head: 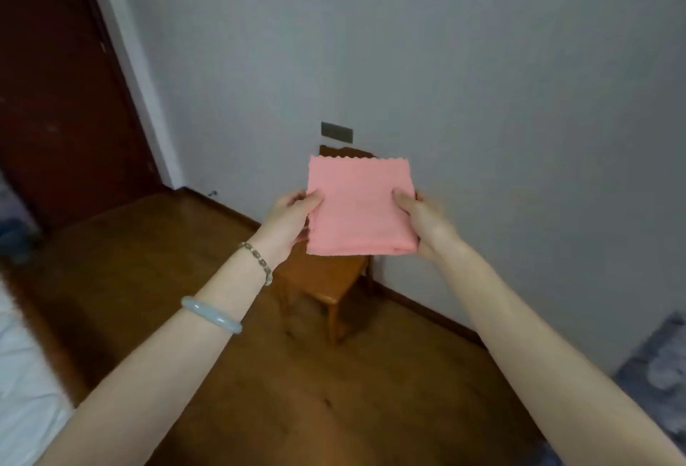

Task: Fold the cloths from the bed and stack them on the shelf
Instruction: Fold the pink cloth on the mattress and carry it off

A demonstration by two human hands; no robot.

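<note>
Left hand [293, 220] and right hand [427, 224] held apart out front, each pinching one side edge of a folded pink cloth [362, 205], thumbs on top. Cloth spans flat in air between hands, scalloped edge on far side. Wooden chair [326, 280] directly below hands, against wall [482, 94]. Bed [22, 372] well left of left hand.

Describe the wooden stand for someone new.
Follow the grey wall down to the brown wooden floor. There stands the small orange-brown wooden stand, partly hidden behind the folded pink cloth held by the left hand and right hand. Nothing else there has legs.
</note>
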